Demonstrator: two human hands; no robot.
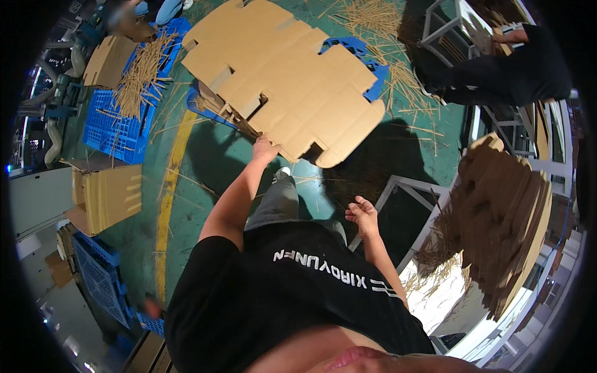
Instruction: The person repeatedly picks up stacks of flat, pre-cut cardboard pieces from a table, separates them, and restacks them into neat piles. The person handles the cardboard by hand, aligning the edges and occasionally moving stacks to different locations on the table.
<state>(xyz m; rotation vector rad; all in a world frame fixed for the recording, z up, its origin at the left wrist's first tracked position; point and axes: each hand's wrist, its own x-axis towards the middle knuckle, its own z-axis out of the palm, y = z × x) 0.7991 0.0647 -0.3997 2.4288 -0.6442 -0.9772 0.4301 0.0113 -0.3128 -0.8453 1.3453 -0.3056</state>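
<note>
Your left hand (266,150) is clamped on the near edge of the sheet (286,74), which lies ahead of you above a blue pallet (373,81); the grip's underside is hidden. Your right hand (363,216) is apart from the sheet, near the white frame (403,184), its fingers loosely curled, slightly apart and holding nothing visible. The sheet covers most of the pallet. The stack (500,221) stands to your right. At upper left, a co-worker (132,23) is blurred and cut off.

Gap between cardboard sheet (298,81) and right grip (363,216), white frame (421,183) rightward.
</note>
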